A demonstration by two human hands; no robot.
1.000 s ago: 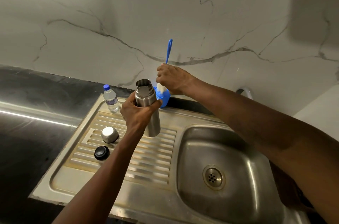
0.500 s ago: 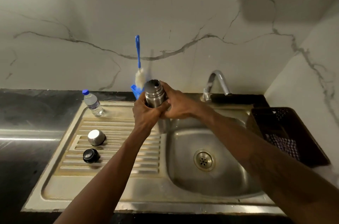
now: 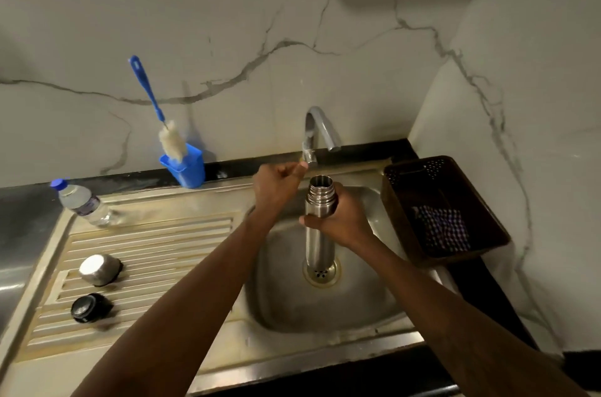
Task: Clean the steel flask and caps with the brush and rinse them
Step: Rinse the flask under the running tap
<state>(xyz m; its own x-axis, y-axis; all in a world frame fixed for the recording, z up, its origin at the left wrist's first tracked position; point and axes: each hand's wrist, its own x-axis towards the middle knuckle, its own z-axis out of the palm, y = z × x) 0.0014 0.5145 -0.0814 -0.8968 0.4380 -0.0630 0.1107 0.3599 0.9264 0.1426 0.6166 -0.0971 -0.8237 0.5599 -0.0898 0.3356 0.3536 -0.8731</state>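
Observation:
My right hand grips the open steel flask upright over the sink basin, its mouth just below the tap. My left hand has curled fingers at the tap's handle and pinches it. The blue-handled brush stands with its white bristles in a blue holder against the wall. A steel cap and a black cap lie on the ribbed drainboard. No water is seen running.
A small plastic water bottle with a blue lid lies at the drainboard's back left. A dark basket holding a checked cloth sits right of the sink. Marble walls close in behind and at the right.
The flask passed from my left hand to my right and moved right, over the basin under the tap. My left hand let go and reached to the tap handle. The brush stays in its holder.

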